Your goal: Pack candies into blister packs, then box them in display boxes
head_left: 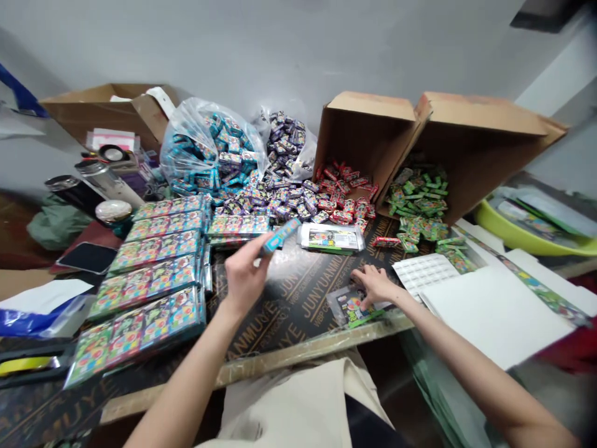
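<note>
My left hand (245,274) is raised over the dark printed table (298,298), fingers pinched on a small blue packet (281,236). My right hand (373,285) lies on a clear plastic packet (352,306) near the table's front edge, fingers pressing it down. A filled clear tray (331,238) with a green base sits just beyond both hands. Behind it lie heaps of small purple packets (275,199), red packets (342,193) and green packets (420,205).
Rows of sealed colourful packs (153,274) cover the left side. A plastic bag of blue packets (209,152) and two tipped cardboard boxes (368,137) stand at the back. White sheets (489,305) and a yellow-green basin (527,236) are on the right.
</note>
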A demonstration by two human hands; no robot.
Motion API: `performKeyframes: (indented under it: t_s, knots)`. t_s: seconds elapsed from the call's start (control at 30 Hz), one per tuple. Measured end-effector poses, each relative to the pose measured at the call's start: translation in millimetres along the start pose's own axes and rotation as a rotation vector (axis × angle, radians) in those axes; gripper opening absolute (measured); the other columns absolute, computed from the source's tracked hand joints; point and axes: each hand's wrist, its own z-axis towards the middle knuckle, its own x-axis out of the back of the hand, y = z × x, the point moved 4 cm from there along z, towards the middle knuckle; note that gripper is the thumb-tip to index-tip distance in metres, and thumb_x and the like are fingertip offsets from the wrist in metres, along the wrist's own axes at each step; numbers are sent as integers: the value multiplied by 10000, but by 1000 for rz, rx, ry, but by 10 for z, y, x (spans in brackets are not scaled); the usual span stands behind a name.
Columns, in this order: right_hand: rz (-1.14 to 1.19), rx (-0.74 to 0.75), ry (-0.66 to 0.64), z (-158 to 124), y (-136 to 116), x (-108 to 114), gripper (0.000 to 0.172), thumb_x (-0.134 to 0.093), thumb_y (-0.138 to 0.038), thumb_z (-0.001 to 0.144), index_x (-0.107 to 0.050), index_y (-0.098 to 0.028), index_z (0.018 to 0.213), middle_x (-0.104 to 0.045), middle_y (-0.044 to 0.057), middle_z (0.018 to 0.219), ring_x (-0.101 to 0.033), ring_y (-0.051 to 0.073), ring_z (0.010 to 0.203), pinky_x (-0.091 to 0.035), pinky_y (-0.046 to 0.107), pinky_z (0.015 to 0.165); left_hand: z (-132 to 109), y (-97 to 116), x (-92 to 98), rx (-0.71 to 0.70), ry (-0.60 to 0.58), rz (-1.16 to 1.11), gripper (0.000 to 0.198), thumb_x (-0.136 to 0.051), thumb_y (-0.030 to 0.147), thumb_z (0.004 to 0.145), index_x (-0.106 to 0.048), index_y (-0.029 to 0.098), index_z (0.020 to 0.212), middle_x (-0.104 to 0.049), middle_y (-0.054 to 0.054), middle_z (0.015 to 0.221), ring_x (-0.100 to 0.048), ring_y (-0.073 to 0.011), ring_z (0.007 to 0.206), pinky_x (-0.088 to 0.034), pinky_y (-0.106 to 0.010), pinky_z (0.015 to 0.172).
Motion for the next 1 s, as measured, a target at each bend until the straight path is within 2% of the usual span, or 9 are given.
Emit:
performKeyframes:
  t_s: [0.07,0.17,0.3,0.4,0.6,0.7,0.83,0.93,1.0]
  knots:
    - [-41,-14,9,-40,115,-136,718,-804,-419,358,-528,-211,987,-478,109,1010,-424,324,990,-312,439,795,300,-102,-18,-132,4,219,365,-458,215,814,-544,204,1169,-560,-56,1213,-475,-229,1150,-320,-373,991]
    - [184,21,103,-88,162,-185,500,-784,-361,444,-522,-181,830,-533,69,895,-477,270,911,-325,393,780,589,-464,-213,-136,-43,488,392,-396,181,816,-542,192,1180,-545,-83,1232,-402,-252,1216,-236,-427,1024]
    - [461,81,152,-97,238,-131,203,-661,-261,652,-512,-166,752,-559,-32,644,-525,130,634,-368,257,666,630,-937,-475,-97,-156,711,402,-349,184,821,-532,154,1178,-564,-122,1195,-451,-272,1158,-265,-430,984]
    - [497,63,242,19,309,13,138,-590,-233,732,-527,-155,826,-587,-29,679,-539,108,633,-373,211,618,529,-1107,-581,-138,-270,819,416,-387,238,807,-493,151,1200,-512,-142,1247,-410,-288,1185,-232,-463,993]
    - [415,-20,416,743,250,621,187,-529,-278,818,-548,-180,976,-601,-5,777,-539,122,754,-361,246,737,448,-946,-678,-155,-208,843,544,-392,346,823,-329,116,1312,-395,-209,1322,-333,-339,1235,-181,-532,1003]
    - [325,-84,484,927,263,894,304,-617,-286,757,-550,-196,1040,-575,64,1011,-474,194,986,-290,341,868,384,-761,-717,-181,-166,784,544,-433,346,816,-317,171,1318,-358,-178,1361,-321,-333,1250,-173,-535,1016]
    - [226,-233,549,534,598,870,424,-601,-344,766,-496,-161,1134,-507,157,1148,-379,279,1114,-200,426,922,84,-766,-719,-170,-247,698,431,-442,335,814,-457,181,1216,-396,-167,1335,-340,-312,1246,-211,-513,1018]
    - [164,-435,511,-9,976,517,583,-628,-414,726,-439,-95,1176,-566,209,1033,-449,332,1036,-214,485,884,-219,-907,-747,-137,-286,614,388,-424,374,810,-549,165,1111,-461,-165,1277,-409,-315,1192,-279,-518,982]
    - [74,-602,404,-325,1141,207,744,-688,-453,647,-387,-86,1220,-602,196,971,-507,331,970,-260,460,856,-381,-952,-836,-121,-312,528,398,-428,408,798,-588,144,1048,-509,-174,1219,-460,-316,1138,-333,-507,950]
